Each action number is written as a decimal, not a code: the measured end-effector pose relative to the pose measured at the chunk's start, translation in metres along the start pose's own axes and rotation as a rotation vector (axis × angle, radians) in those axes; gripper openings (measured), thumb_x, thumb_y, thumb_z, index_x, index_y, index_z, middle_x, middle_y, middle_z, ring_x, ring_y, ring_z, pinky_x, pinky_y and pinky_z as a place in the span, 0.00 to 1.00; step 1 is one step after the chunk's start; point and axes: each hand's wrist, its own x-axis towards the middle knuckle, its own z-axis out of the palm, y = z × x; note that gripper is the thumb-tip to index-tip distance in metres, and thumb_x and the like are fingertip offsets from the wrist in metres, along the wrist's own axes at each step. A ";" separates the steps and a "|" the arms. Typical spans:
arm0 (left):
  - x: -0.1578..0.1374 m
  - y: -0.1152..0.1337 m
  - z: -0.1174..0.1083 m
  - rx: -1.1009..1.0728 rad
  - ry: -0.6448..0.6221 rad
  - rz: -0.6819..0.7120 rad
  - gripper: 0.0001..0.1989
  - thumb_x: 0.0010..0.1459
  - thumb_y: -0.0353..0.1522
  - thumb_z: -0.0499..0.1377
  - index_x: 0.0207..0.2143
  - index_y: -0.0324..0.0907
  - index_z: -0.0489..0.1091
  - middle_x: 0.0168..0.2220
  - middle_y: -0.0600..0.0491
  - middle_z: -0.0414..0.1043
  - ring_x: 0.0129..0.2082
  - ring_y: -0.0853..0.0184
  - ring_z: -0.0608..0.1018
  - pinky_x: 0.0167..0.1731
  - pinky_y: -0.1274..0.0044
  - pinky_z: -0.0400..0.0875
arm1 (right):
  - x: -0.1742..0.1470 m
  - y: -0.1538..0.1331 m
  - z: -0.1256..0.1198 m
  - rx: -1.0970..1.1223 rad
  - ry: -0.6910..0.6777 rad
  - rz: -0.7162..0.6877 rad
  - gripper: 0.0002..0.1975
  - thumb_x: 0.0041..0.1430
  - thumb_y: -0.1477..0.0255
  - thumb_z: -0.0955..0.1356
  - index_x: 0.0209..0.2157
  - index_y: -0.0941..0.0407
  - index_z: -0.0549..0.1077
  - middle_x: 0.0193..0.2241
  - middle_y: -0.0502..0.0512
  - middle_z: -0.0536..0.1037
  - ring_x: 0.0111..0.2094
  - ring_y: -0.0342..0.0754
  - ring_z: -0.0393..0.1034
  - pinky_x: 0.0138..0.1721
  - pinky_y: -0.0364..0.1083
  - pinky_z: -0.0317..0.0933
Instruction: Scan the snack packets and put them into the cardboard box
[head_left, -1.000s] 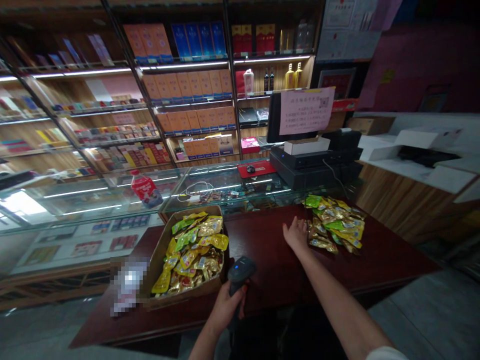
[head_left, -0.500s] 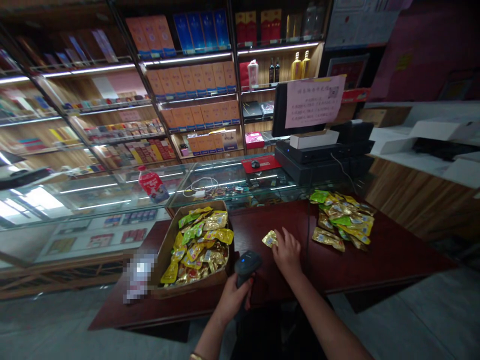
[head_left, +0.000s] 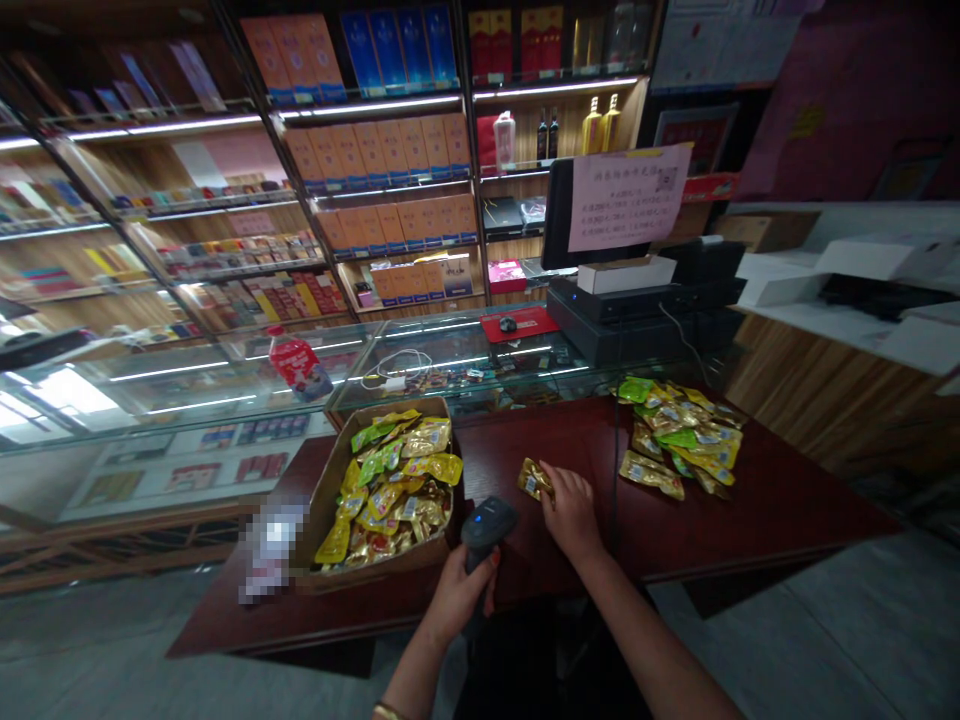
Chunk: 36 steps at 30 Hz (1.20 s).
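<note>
Room: a shop, with lit shelves (head_left: 570,128) of boxes and bottles well beyond the cardboard box (head_left: 322,490).
Table (head_left: 491,440): dark reddish wood, under the cardboard box and stretching away to its right.
Heap (head_left: 390,490): gold, yellow and green packets filling the cardboard box.
Scanner (head_left: 489,522): dark, a blue light on its head, just right of the cardboard box.
Left hand (head_left: 459,592): grip wrapped around the scanner's handle.
Right hand (head_left: 570,508): grip clamped on the gold packet, fingers and thumb together at its near end.
Gold packet (head_left: 534,480): right of the cardboard box, past the scanner; whether it touches the table, I cannot tell.
Pile (head_left: 690,435): similar packets, on the table well to the right of the cardboard box.
Glass case (head_left: 450,348): just behind the cardboard box; a red bottle (head_left: 298,365) stands on it, behind and left of the box.
Monitor (head_left: 556,215): behind and right of the cardboard box, a printed sheet (head_left: 626,200) across its back.
</note>
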 end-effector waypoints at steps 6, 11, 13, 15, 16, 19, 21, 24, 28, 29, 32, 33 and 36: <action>0.000 -0.002 0.000 0.018 -0.010 -0.002 0.28 0.48 0.56 0.67 0.32 0.40 0.69 0.13 0.60 0.66 0.10 0.72 0.66 0.12 0.81 0.59 | -0.001 0.001 0.002 -0.053 0.050 -0.012 0.23 0.63 0.78 0.63 0.58 0.55 0.69 0.49 0.59 0.78 0.52 0.54 0.68 0.61 0.57 0.49; 0.000 -0.005 0.000 0.003 -0.017 0.000 0.28 0.47 0.55 0.68 0.30 0.40 0.69 0.14 0.60 0.66 0.10 0.72 0.67 0.12 0.81 0.60 | -0.001 0.000 0.002 -0.049 0.039 -0.003 0.22 0.63 0.78 0.63 0.58 0.53 0.70 0.49 0.58 0.78 0.52 0.54 0.69 0.62 0.59 0.49; 0.000 -0.005 0.000 0.000 -0.016 -0.001 0.27 0.47 0.55 0.68 0.30 0.40 0.69 0.13 0.60 0.66 0.10 0.72 0.66 0.12 0.81 0.60 | -0.002 0.001 0.002 -0.018 0.025 0.009 0.22 0.63 0.77 0.64 0.58 0.52 0.71 0.49 0.58 0.78 0.52 0.55 0.69 0.62 0.60 0.51; 0.000 -0.005 0.001 -0.003 -0.013 0.006 0.27 0.48 0.55 0.67 0.31 0.40 0.69 0.13 0.61 0.65 0.10 0.72 0.66 0.12 0.81 0.60 | -0.002 0.005 0.003 0.064 0.015 0.046 0.22 0.63 0.75 0.64 0.58 0.53 0.71 0.50 0.59 0.78 0.53 0.55 0.69 0.60 0.58 0.57; 0.000 -0.006 0.001 -0.003 -0.011 0.014 0.27 0.49 0.55 0.67 0.31 0.40 0.69 0.13 0.61 0.65 0.10 0.73 0.66 0.12 0.81 0.60 | -0.001 0.007 0.004 0.123 0.010 0.085 0.22 0.63 0.73 0.65 0.59 0.54 0.71 0.50 0.60 0.78 0.52 0.55 0.70 0.58 0.56 0.61; 0.001 -0.006 0.001 0.007 -0.005 0.038 0.27 0.50 0.55 0.66 0.31 0.40 0.68 0.14 0.60 0.66 0.10 0.73 0.66 0.12 0.81 0.60 | 0.010 0.007 0.009 0.329 0.006 0.264 0.24 0.60 0.67 0.67 0.57 0.57 0.72 0.50 0.63 0.78 0.49 0.56 0.74 0.52 0.54 0.68; 0.001 -0.006 0.000 0.009 -0.007 0.034 0.27 0.50 0.56 0.65 0.31 0.40 0.68 0.14 0.59 0.66 0.10 0.73 0.66 0.12 0.81 0.59 | 0.030 -0.005 0.014 0.503 -0.002 0.366 0.24 0.58 0.65 0.69 0.55 0.57 0.74 0.50 0.63 0.79 0.48 0.56 0.76 0.52 0.54 0.69; 0.001 -0.005 0.000 -0.009 -0.016 0.027 0.28 0.49 0.57 0.66 0.32 0.40 0.69 0.14 0.59 0.66 0.10 0.72 0.66 0.12 0.81 0.59 | 0.080 -0.045 0.027 0.791 -0.065 0.409 0.24 0.55 0.65 0.71 0.54 0.55 0.74 0.50 0.60 0.81 0.49 0.55 0.77 0.53 0.54 0.70; 0.001 -0.008 -0.001 -0.014 -0.012 0.040 0.28 0.51 0.57 0.65 0.33 0.40 0.68 0.13 0.59 0.65 0.10 0.72 0.66 0.12 0.81 0.57 | 0.153 -0.111 0.051 0.895 -0.206 0.349 0.25 0.59 0.64 0.71 0.57 0.55 0.72 0.50 0.58 0.82 0.49 0.52 0.78 0.51 0.52 0.71; 0.002 -0.010 -0.001 -0.011 -0.007 0.040 0.28 0.51 0.57 0.65 0.32 0.40 0.68 0.13 0.59 0.65 0.10 0.72 0.66 0.12 0.81 0.57 | 0.166 -0.123 0.055 0.884 -0.229 0.335 0.25 0.60 0.63 0.71 0.57 0.55 0.73 0.50 0.59 0.82 0.49 0.52 0.78 0.51 0.51 0.71; 0.003 -0.016 -0.003 0.005 0.007 0.034 0.28 0.51 0.57 0.64 0.32 0.40 0.68 0.14 0.59 0.65 0.10 0.72 0.66 0.12 0.81 0.58 | 0.179 -0.131 0.059 0.803 -0.256 0.309 0.24 0.59 0.63 0.72 0.55 0.55 0.75 0.53 0.59 0.80 0.54 0.53 0.74 0.56 0.51 0.67; 0.004 -0.017 -0.003 0.009 0.007 0.032 0.29 0.51 0.57 0.64 0.31 0.40 0.68 0.14 0.59 0.65 0.10 0.72 0.66 0.13 0.80 0.59 | 0.175 -0.123 0.056 0.760 -0.253 0.314 0.23 0.59 0.63 0.72 0.55 0.54 0.75 0.55 0.59 0.79 0.57 0.53 0.72 0.59 0.52 0.64; 0.003 -0.016 -0.004 0.006 -0.001 0.033 0.29 0.50 0.58 0.64 0.32 0.40 0.68 0.14 0.59 0.65 0.10 0.72 0.66 0.13 0.80 0.60 | 0.144 -0.079 0.036 0.589 -0.202 0.403 0.27 0.60 0.66 0.70 0.59 0.59 0.71 0.62 0.67 0.71 0.66 0.59 0.60 0.66 0.60 0.50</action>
